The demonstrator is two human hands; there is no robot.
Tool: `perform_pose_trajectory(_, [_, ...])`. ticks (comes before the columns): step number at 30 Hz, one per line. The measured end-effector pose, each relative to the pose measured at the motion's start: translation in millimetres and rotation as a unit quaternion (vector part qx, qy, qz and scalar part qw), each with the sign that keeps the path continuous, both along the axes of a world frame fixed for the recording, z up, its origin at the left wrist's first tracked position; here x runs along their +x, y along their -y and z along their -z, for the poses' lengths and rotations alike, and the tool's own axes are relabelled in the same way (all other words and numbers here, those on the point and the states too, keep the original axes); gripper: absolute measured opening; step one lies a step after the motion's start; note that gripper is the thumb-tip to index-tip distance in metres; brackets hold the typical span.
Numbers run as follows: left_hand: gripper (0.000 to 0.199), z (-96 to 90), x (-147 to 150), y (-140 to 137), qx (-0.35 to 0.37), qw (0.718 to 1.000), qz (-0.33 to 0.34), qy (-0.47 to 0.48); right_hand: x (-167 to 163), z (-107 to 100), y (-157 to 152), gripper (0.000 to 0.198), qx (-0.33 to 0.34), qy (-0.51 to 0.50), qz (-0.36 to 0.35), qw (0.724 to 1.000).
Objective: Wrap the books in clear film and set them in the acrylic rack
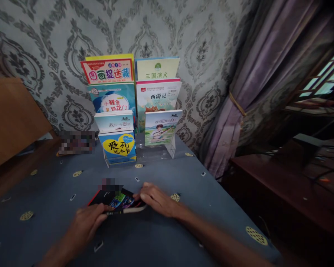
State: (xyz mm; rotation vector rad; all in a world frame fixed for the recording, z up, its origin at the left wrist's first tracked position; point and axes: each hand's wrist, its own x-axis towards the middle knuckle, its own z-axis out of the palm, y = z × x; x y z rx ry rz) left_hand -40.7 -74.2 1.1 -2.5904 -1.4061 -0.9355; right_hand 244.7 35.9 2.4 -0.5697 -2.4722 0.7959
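A black book [108, 198] with colourful pictures on its cover lies tilted above the blue tablecloth, its spine towards me; part of the cover is blurred out. My left hand [87, 220] grips its near left edge, fingers closed on it. At the right end, my right hand [153, 198] has its fingers closed round the book's edge. Beyond the hands stands a clear acrylic book rack [170, 148] with two columns of books. Its left front holds a blue and yellow book [118, 148]; a book with a guitar player [161, 129] fronts the right column.
The blue patterned tablecloth [167, 230] covers the table. A blurred-out item [76, 144] lies at the back left, near a brown wooden panel [13, 118]. A purple curtain [239, 96] hangs at the right, beside a dark red cabinet [278, 193] with cables on it.
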Motion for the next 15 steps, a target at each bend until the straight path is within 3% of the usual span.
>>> perform_pose_trajectory(5, [0.041,-40.6,21.6,-5.7,-0.095,0.985,-0.114,0.092,0.0,3.3,-10.4,0.060,-0.139,-0.106,-0.021,0.984])
perform_pose_trajectory(11, [0.043,-75.8,33.2,-18.3,-0.126,0.962,-0.160,0.181,-8.0,13.1,-11.5,0.043,-0.308,-0.186,0.039,0.932])
perform_pose_trajectory(15, [0.050,-87.6,40.1,-25.6,-0.136,0.940,-0.163,0.266,-11.7,8.4,-10.0,0.036,-0.352,-0.257,0.015,0.900])
